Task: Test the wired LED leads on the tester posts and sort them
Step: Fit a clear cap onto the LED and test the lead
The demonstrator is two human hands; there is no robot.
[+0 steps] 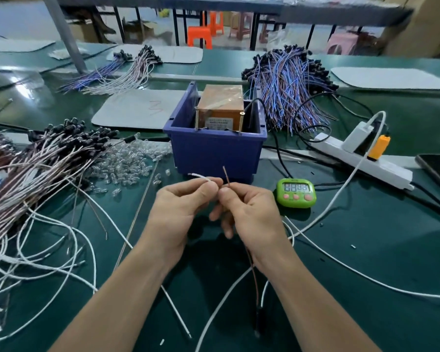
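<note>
One wired LED lead, pinched at centre, splits into a white wire end [200,176] pointing to ten o'clock and a brown wire end [225,175] pointing to twelve, just before the tester [220,107] in its blue bin [214,151].

Counted on the surface [366,237]: one blue bin [214,148] at 12 o'clock holding one orange tester box [221,102], one green timer [296,193] at 2 o'clock, one white power strip [361,158] at 2 o'clock, and one dark phone [437,168] at 3 o'clock. Four heaps of wired leads are present: brown-white at 9 o'clock [36,158], blue-brown at 1 o'clock [290,85], and two smaller ones at 11 o'clock [117,72]. One clear LED pile [132,161] lies at 10 o'clock; its pieces are too many to count.
</note>
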